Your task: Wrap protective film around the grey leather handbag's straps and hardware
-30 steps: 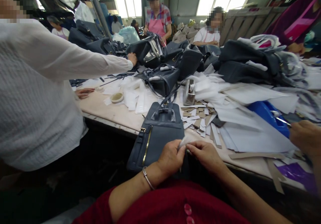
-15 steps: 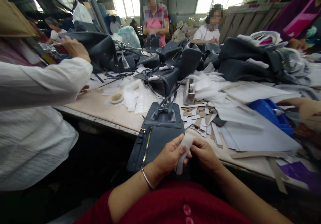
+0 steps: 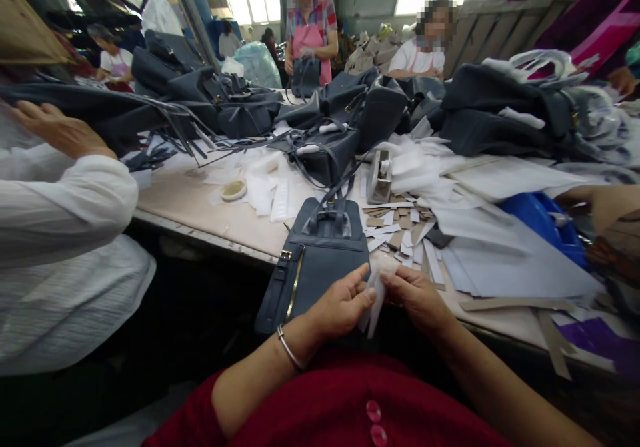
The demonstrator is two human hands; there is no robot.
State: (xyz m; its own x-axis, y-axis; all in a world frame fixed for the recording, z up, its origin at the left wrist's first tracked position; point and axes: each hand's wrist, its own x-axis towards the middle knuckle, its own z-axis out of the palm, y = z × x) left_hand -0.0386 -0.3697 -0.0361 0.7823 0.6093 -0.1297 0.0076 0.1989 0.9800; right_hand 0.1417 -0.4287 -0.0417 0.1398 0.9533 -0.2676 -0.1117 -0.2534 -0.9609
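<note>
A piece of thin white foam wrap (image 3: pixel 376 293) is held between my two hands, in front of my body. My left hand (image 3: pixel 345 303), with a silver bangle at the wrist, pinches its left side. The fingers of my right hand (image 3: pixel 413 293) are closed on its upper right part. Beside my left hand lies a dark blue-grey bag (image 3: pixel 325 267) with a gold zip and a buckle, partly over the table's front edge. Its handle stands at the top, with clear wrapping around it.
Cardboard and paper strips (image 3: pixel 400 223), a metal tape dispenser (image 3: pixel 380 177), white foam sheets (image 3: pixel 480 217) and a blue dispenser (image 3: pixel 543 223) lie to the right. A tape roll (image 3: pixel 233 190) is left. Dark bags (image 3: pixel 327 153) are heaped behind. A co-worker's arm (image 3: pixel 75 187) reaches in from the left.
The foam wrap has changed shape between my hands, its lower part now in separate folds. My right hand has shifted slightly right. The left co-worker's hand has moved left with a dark bag.
</note>
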